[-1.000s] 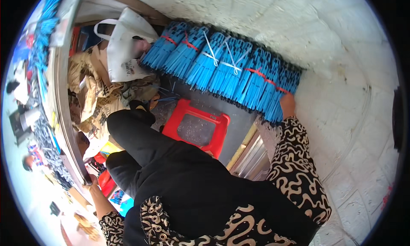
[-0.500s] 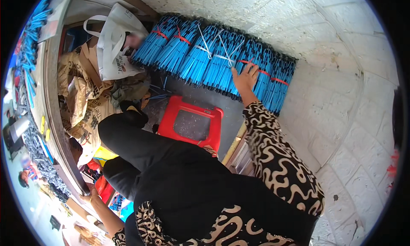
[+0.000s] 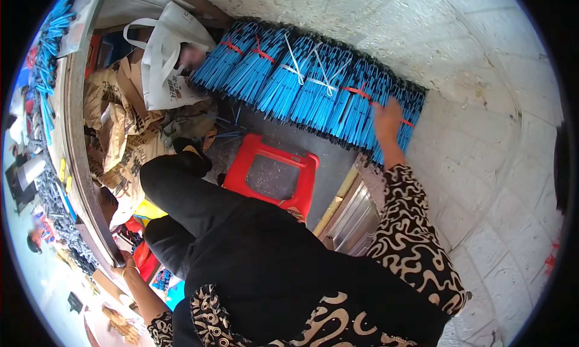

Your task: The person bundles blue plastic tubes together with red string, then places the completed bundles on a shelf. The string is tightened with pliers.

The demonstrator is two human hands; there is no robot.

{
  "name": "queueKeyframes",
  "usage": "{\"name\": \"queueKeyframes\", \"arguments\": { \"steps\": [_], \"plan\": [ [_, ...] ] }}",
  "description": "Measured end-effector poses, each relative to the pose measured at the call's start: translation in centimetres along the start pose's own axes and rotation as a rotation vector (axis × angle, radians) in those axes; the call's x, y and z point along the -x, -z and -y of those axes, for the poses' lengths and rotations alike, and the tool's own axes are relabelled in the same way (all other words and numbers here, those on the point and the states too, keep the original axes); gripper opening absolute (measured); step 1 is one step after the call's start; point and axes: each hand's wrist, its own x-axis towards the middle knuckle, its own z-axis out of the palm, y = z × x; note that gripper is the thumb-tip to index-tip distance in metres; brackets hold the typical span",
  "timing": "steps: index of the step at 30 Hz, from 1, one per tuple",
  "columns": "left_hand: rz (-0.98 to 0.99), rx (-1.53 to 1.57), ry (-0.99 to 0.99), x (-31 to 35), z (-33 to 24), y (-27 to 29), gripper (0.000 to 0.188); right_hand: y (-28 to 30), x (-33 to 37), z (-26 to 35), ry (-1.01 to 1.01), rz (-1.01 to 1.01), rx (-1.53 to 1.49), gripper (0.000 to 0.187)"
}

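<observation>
Tied bundles of thin blue rods with black ends (image 3: 301, 85) stand side by side in a long row against the far wall. Red bands hold some of them; white ones go round others. My right hand (image 3: 389, 123) is at the bundles toward the right end, beside a red tie (image 3: 357, 92). Its fingers are blurred and partly turned away, so whether they grip anything is unclear. At the lower left, my left hand (image 3: 125, 264) is closed round the edge of a wooden table (image 3: 90, 193).
A red plastic stool (image 3: 303, 181) stands on the grey floor before my legs. Left of the bundles are a white carry bag (image 3: 158, 75) and crumpled brown paper sacks (image 3: 129, 142). A metal-fronted piece with a wooden edge (image 3: 350, 217) lies to the right. Blue and dark parts cover the table.
My right hand has moved right along the row, from spread fingers on the bundles to a more curled, blurred pose. My left hand stays at the table edge.
</observation>
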Motion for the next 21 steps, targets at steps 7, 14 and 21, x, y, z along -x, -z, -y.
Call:
{"name": "queueKeyframes", "arguments": {
  "steps": [7,14,21],
  "plan": [
    [-0.056,-0.013,-0.03,-0.6,0.3,-0.9,0.05,-1.5,4.4,-9.1,0.007,-0.247,0.473,0.066],
    [-0.078,0.002,-0.063,4.8,2.1,-5.7,0.053,-3.0,4.7,-8.8,-0.056,-0.223,0.549,0.069],
    [-0.096,0.025,0.072,8.2,-0.8,-5.7,0.044,-6.0,3.5,-11.3,0.269,-0.585,0.297,0.064]
  ]
}}
